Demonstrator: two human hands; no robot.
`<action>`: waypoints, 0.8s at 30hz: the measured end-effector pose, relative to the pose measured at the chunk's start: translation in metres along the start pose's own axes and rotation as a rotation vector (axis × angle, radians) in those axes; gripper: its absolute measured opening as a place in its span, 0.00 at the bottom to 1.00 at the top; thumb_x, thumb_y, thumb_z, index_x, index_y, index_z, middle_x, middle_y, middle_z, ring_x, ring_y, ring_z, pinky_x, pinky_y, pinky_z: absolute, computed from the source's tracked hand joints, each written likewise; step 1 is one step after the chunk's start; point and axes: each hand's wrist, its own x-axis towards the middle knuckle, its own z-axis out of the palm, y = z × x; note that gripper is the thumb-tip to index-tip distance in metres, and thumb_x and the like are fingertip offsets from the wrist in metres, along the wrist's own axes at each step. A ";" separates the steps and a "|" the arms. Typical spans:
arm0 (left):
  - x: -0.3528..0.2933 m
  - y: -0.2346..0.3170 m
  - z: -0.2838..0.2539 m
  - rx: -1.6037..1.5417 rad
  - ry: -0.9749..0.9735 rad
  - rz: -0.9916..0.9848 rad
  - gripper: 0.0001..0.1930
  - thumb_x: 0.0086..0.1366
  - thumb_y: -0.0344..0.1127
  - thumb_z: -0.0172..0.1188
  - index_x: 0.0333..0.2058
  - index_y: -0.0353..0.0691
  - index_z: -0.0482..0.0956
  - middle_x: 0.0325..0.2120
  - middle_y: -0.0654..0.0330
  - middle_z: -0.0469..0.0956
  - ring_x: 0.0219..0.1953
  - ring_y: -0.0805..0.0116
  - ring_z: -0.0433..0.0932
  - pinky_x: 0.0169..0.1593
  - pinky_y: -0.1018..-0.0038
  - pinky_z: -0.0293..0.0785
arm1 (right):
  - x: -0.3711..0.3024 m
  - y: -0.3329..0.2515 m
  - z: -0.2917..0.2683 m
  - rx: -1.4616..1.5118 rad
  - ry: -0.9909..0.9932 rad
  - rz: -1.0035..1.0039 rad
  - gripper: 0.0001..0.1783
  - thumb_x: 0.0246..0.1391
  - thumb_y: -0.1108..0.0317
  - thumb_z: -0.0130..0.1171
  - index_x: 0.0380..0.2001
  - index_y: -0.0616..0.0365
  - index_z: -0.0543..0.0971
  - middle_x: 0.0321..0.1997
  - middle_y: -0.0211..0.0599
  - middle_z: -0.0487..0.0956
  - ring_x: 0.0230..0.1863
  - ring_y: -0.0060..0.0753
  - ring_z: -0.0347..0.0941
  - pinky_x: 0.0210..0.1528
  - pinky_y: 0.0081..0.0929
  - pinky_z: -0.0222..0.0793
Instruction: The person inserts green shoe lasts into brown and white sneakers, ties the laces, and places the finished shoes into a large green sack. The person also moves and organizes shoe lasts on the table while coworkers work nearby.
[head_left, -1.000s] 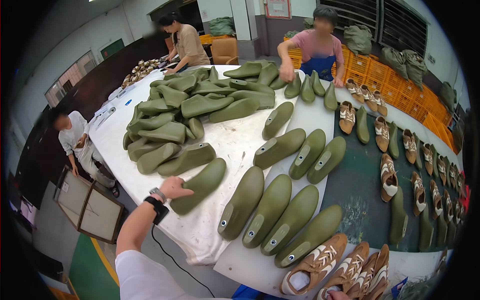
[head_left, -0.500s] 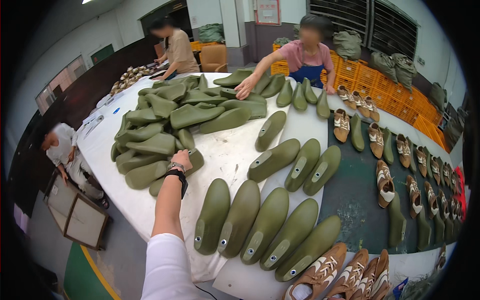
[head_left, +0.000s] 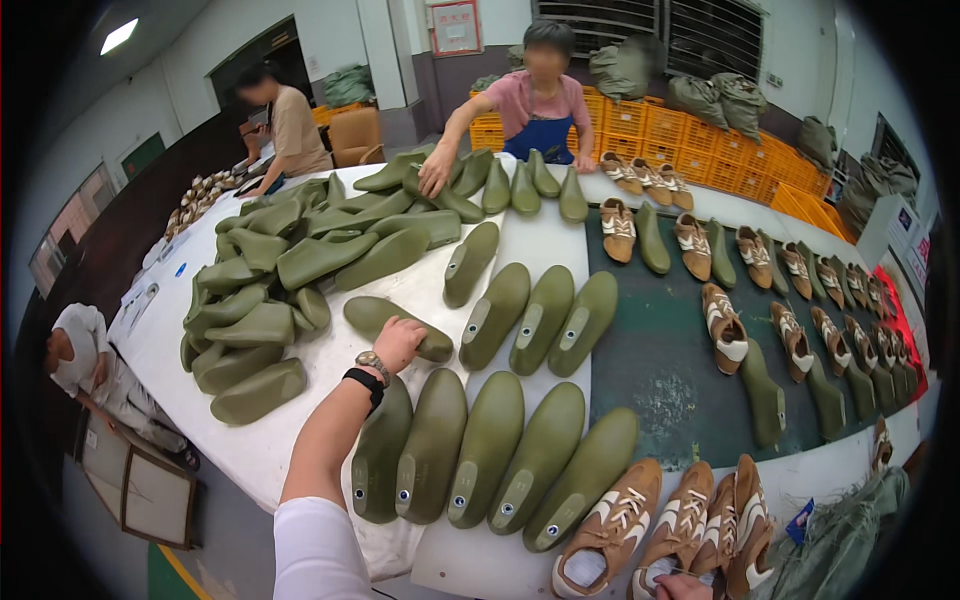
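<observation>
The two hands are well apart. The left hand (head_left: 400, 342) is clamped on one green last (head_left: 372, 318), fingers curled over its near end. At four o'clock from it, the right hand (head_left: 684, 588), cut by the lower edge, is by the nearest brown shoes; whether it grips one I cannot tell. Four brown-and-white shoes (head_left: 610, 515) lie there.

At five o'clock is a row of five lasts (head_left: 487, 450); at three, three lasts (head_left: 543, 318); between one and two, a single last (head_left: 471, 264). Four more lasts (head_left: 524, 190) sit farther off at one o'clock. The heap of lasts (head_left: 265, 325) at ten overlaps too much to count.

Orange crates (head_left: 682, 136) stand stacked at two o'clock, their contents hidden, with sacks (head_left: 625, 72) on top. Three other people are visible, at nine, eleven and one.
</observation>
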 end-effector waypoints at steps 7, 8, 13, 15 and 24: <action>-0.024 0.020 -0.043 0.009 -0.313 0.287 0.14 0.47 0.24 0.59 0.36 0.38 0.79 0.43 0.55 0.76 0.50 0.55 0.72 0.53 0.66 0.70 | -0.020 0.021 -0.005 -0.008 0.143 -0.126 0.08 0.49 0.76 0.58 0.35 0.60 0.78 0.31 0.46 0.78 0.32 0.49 0.75 0.34 0.37 0.71; -0.032 0.036 -0.057 -0.036 -0.227 0.241 0.15 0.47 0.25 0.59 0.37 0.38 0.79 0.44 0.53 0.75 0.48 0.52 0.72 0.54 0.66 0.70 | -0.021 0.028 -0.004 -0.028 0.211 -0.175 0.07 0.48 0.74 0.59 0.34 0.58 0.79 0.29 0.42 0.78 0.29 0.46 0.76 0.31 0.36 0.71; -0.064 0.140 -0.136 -0.365 -0.121 0.007 0.16 0.53 0.29 0.61 0.43 0.34 0.77 0.40 0.46 0.78 0.44 0.48 0.76 0.49 0.61 0.73 | -0.043 0.058 -0.011 -0.061 0.290 -0.106 0.07 0.47 0.70 0.60 0.33 0.53 0.79 0.27 0.36 0.77 0.27 0.42 0.76 0.27 0.35 0.72; -0.083 0.196 -0.157 -0.502 -0.059 0.119 0.17 0.53 0.29 0.63 0.43 0.33 0.77 0.40 0.46 0.77 0.43 0.47 0.76 0.49 0.60 0.73 | -0.051 0.065 -0.016 -0.033 0.341 -0.101 0.07 0.48 0.70 0.60 0.33 0.53 0.79 0.27 0.36 0.77 0.28 0.41 0.76 0.28 0.35 0.72; -0.118 0.355 -0.109 -0.647 -0.106 -0.103 0.37 0.54 0.35 0.66 0.61 0.40 0.59 0.60 0.35 0.56 0.57 0.36 0.63 0.58 0.58 0.66 | -0.039 0.047 -0.050 0.024 0.308 -0.202 0.09 0.50 0.71 0.59 0.37 0.55 0.78 0.29 0.38 0.79 0.29 0.43 0.77 0.30 0.34 0.73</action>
